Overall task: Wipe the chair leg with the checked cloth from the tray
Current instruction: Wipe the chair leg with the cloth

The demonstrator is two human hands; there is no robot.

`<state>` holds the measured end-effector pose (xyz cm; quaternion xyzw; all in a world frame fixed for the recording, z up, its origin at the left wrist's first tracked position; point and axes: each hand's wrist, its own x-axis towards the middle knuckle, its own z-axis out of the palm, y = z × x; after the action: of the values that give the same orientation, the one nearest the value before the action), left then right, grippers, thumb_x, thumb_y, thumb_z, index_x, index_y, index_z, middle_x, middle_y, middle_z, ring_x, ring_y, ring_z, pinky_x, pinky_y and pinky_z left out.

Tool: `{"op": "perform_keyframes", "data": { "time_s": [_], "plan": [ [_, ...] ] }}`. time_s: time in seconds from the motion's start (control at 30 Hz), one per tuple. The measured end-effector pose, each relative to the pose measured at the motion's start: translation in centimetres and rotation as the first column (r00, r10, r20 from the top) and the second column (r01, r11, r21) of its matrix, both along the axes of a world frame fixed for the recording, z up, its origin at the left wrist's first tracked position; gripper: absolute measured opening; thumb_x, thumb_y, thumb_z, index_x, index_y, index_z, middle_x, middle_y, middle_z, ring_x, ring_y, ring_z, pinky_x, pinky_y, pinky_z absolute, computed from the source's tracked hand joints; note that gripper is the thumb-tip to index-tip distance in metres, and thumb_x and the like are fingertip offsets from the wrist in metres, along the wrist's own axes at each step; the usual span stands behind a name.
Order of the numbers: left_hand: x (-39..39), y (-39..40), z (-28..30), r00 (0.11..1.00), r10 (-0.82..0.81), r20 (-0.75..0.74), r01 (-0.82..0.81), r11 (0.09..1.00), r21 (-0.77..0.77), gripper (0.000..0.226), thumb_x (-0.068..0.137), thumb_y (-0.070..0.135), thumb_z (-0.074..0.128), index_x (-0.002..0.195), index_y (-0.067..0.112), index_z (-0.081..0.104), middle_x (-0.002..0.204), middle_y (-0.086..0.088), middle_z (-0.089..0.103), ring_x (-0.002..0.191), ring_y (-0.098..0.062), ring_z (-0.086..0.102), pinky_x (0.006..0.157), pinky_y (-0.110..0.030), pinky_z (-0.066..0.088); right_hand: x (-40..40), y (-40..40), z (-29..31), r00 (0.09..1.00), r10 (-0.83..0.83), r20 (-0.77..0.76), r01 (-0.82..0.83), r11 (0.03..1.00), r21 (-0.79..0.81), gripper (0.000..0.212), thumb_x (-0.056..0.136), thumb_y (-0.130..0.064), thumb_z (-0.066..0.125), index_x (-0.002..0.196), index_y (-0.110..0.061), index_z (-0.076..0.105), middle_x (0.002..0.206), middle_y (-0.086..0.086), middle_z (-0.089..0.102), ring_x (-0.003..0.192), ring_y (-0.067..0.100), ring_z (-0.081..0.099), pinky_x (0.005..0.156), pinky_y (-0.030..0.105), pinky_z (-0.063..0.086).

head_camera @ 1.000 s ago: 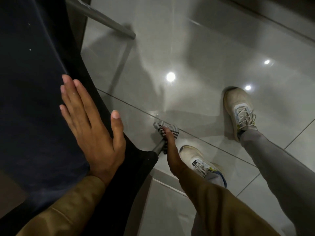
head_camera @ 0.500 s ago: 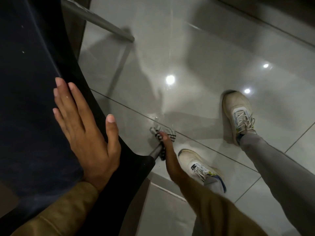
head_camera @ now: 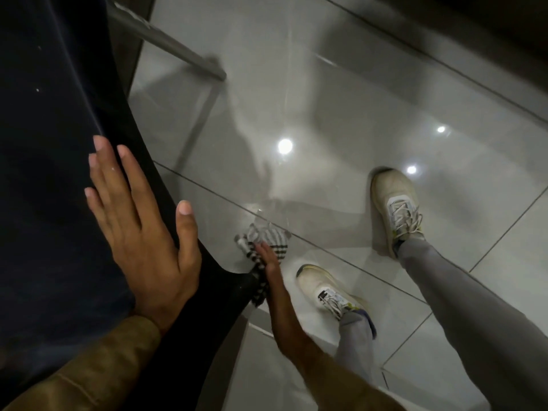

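Observation:
My left hand (head_camera: 142, 232) lies flat, fingers apart, on the dark chair seat (head_camera: 53, 143) near its right edge. Below that edge my right hand (head_camera: 271, 262) reaches down and grips the black-and-white checked cloth (head_camera: 267, 237), which is wrapped around the near chair leg just above the floor. The cloth and the seat corner hide almost all of that leg. A second grey metal chair leg (head_camera: 166, 40) slants down to the floor at the top of the view.
Glossy grey floor tiles (head_camera: 326, 114) reflect ceiling lights. My two feet in pale trainers stand to the right, one (head_camera: 323, 289) close beside the cloth, the other (head_camera: 394, 203) further out. A dark wall base runs along the top right.
My right hand has slid the cloth a little lower on the leg, towards the floor. My left hand stays flat on the seat.

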<state>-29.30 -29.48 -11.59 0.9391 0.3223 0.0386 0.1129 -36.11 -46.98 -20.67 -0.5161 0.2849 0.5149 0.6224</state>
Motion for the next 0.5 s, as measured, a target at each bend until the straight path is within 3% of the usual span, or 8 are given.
{"op": "perform_keyframes", "data": {
  "time_s": [0.03,0.1,0.13,0.17,0.23,0.3,0.37,0.5],
  "plan": [
    [0.0,0.0,-0.1,1.000,0.001,-0.001,-0.001,1.000,-0.004,0.071,0.111,0.036,0.032,0.170,-0.002,0.017,0.179,-0.029,0.014,0.169,-0.042,0.010,0.139,-0.052,0.003,0.3,0.2,-1.8,1.000,-0.015,-0.022,0.014,0.999,-0.046,0.045,0.115,-0.043,0.032,0.157,-0.048,0.046,0.177,-0.012,0.034,0.157,0.009,0.034,0.130,0.032,0.027],
    [-0.2,0.0,-0.1,1.000,0.005,-0.009,-0.005,1.000,-0.007,0.071,0.112,0.035,0.032,0.169,-0.003,0.017,0.179,-0.030,0.013,0.169,-0.043,0.010,0.139,-0.051,0.002,1.5,0.9,-6.0,0.992,-0.048,-0.113,0.030,0.987,-0.156,0.051,0.114,-0.049,0.036,0.161,-0.032,0.050,0.164,-0.002,0.051,0.137,0.019,0.051,0.105,0.029,0.044],
    [-0.1,0.1,-0.1,1.000,-0.003,-0.013,0.003,1.000,-0.012,0.070,0.112,0.034,0.033,0.169,-0.004,0.017,0.178,-0.030,0.013,0.169,-0.044,0.010,0.139,-0.053,0.003,2.3,1.4,-7.7,0.982,-0.082,-0.169,0.048,0.979,-0.199,0.054,0.113,-0.053,0.036,0.158,-0.028,0.054,0.159,0.003,0.059,0.136,0.023,0.057,0.098,0.030,0.047],
    [-0.2,0.3,-0.2,1.000,-0.013,-0.022,0.012,1.000,-0.016,0.069,0.113,0.032,0.034,0.169,-0.005,0.018,0.178,-0.032,0.013,0.169,-0.046,0.010,0.140,-0.057,0.004,2.8,1.8,-9.4,0.968,-0.130,-0.216,0.079,0.970,-0.229,0.055,0.111,-0.055,0.037,0.153,-0.026,0.059,0.155,0.007,0.063,0.140,0.027,0.059,0.099,0.033,0.050],
    [-0.5,0.4,-0.3,0.999,-0.025,-0.036,0.024,0.999,-0.025,0.068,0.113,0.028,0.036,0.168,-0.007,0.019,0.177,-0.035,0.013,0.168,-0.049,0.013,0.136,-0.065,0.011,3.2,2.5,-11.4,0.939,-0.204,-0.276,0.124,0.951,-0.282,0.055,0.109,-0.059,0.039,0.143,-0.025,0.066,0.150,0.011,0.066,0.145,0.032,0.058,0.113,0.040,0.050],
    [-0.6,0.3,-0.3,0.999,-0.009,-0.032,0.008,1.000,-0.017,0.067,0.113,0.028,0.035,0.168,-0.007,0.019,0.177,-0.034,0.014,0.168,-0.048,0.013,0.138,-0.063,0.009,3.1,2.5,-10.9,0.938,-0.215,-0.271,0.128,0.943,-0.306,0.065,0.109,-0.062,0.037,0.149,-0.020,0.064,0.152,0.014,0.066,0.145,0.034,0.058,0.125,0.049,0.045],
    [-0.3,0.1,-0.3,0.999,0.003,-0.037,-0.003,1.000,-0.001,0.068,0.113,0.030,0.033,0.169,-0.004,0.018,0.178,-0.031,0.014,0.169,-0.044,0.011,0.140,-0.056,0.005,2.8,2.3,-8.3,0.959,-0.203,-0.198,0.134,0.940,-0.313,0.067,0.109,-0.062,0.035,0.155,-0.020,0.061,0.155,0.011,0.066,0.146,0.031,0.058,0.129,0.053,0.041],
    [-0.3,0.2,-0.3,0.997,-0.001,-0.073,0.006,0.998,0.064,0.071,0.111,0.033,0.037,0.170,-0.001,0.017,0.180,-0.025,0.016,0.169,-0.038,0.013,0.138,-0.058,0.013,1.3,2.5,-0.1,0.977,-0.151,-0.148,0.118,0.970,-0.213,0.060,0.105,-0.064,0.048,0.158,-0.036,0.056,0.162,-0.010,0.060,0.149,0.012,0.055,0.133,0.045,0.037]
  ]
}}
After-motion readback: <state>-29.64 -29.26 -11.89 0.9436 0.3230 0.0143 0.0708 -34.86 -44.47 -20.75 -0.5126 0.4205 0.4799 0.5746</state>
